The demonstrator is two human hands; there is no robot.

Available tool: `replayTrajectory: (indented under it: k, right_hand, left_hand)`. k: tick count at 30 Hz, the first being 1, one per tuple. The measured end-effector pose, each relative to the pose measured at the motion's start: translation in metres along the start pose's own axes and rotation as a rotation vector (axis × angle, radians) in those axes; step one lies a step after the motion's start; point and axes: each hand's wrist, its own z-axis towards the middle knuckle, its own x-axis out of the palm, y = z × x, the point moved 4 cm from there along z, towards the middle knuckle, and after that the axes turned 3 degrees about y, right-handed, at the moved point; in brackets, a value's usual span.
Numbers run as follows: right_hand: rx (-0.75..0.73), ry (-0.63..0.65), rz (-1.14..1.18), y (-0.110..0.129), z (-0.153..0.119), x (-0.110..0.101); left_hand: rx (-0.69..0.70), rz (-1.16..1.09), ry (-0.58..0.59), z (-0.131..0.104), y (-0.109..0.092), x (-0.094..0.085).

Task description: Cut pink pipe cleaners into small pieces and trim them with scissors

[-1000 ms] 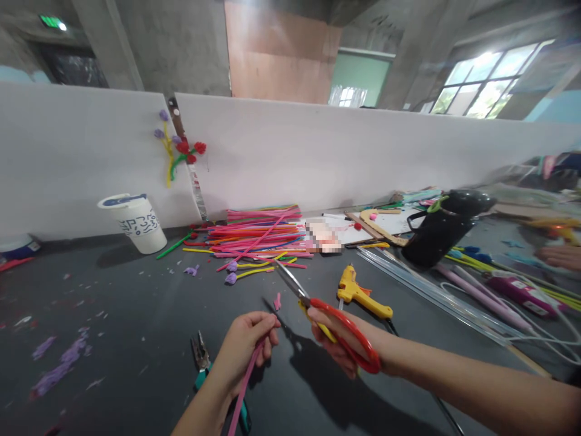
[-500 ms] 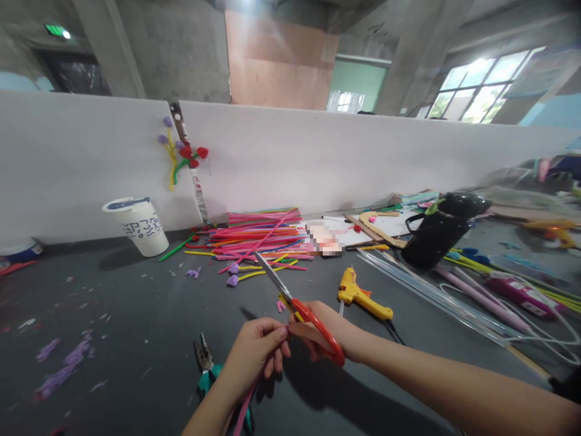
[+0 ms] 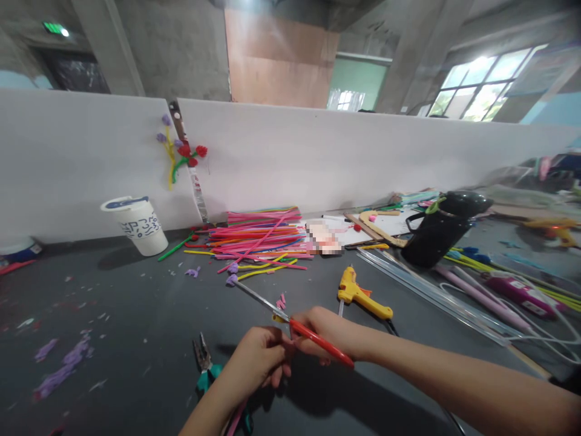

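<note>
Red-handled scissors (image 3: 320, 343) are held in my right hand (image 3: 333, 333), their blades pointing up and left toward the purple-tipped yellow stems (image 3: 267, 274). My left hand (image 3: 267, 356) is closed, its fingertips meeting those of my right hand. A pink pipe cleaner (image 3: 236, 418) hangs below my left palm and runs down to the bottom edge; the fingers hide its upper end. Small pink snippets (image 3: 281, 301) lie just beyond my hands. Green-handled pliers (image 3: 204, 363) rest beside my left wrist.
Pink pipe cleaners (image 3: 258, 239) are piled near the white partition (image 3: 295, 157). A yellow glue gun (image 3: 363, 295), clear sticks (image 3: 431, 293) and a black jug (image 3: 442, 230) stand or lie to the right. At left are a white cup (image 3: 140, 227) and purple scraps (image 3: 66, 366).
The scissors have tilted lower, their blades now flatter and nearer the table. My right hand has turned, and one more pink snippet seems to lie beyond the hands.
</note>
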Motion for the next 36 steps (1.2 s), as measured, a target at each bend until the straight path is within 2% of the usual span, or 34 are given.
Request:
replayTrajectory:
  k: [5, 10, 14, 17, 21, 24, 28, 36]
  right_hand:
    - [-0.027, 0.027, 0.019, -0.003, 0.003, -0.009]
    - [-0.029, 0.004, 0.005, -0.002, 0.008, -0.019]
    - [0.002, -0.089, -0.025, -0.001, 0.005, -0.023]
    - [0.02, -0.148, -0.074, -0.003, -0.011, -0.023]
    - [0.086, -0.091, -0.167, -0.01, -0.037, -0.014]
    - [0.129, -0.044, -0.197, -0.015, -0.048, -0.004]
    - [0.125, -0.009, -0.2, -0.015, -0.047, 0.004]
    - [0.122, -0.011, -0.2, -0.02, -0.04, 0.004]
  left_hand:
    - [0.013, -0.05, 0.04, -0.002, -0.001, -0.003]
    - [0.031, -0.123, -0.026, 0.0, 0.0, -0.007]
    - [0.072, -0.166, -0.188, 0.001, -0.001, -0.018]
    - [0.139, -0.211, -0.341, 0.001, -0.003, -0.03]
    - [0.194, -0.239, -0.444, -0.001, -0.004, -0.037]
    - [0.205, -0.242, -0.455, -0.002, -0.006, -0.034]
    - [0.184, -0.208, -0.408, -0.003, -0.008, -0.028]
    - [0.162, -0.146, -0.364, -0.001, -0.006, -0.027]
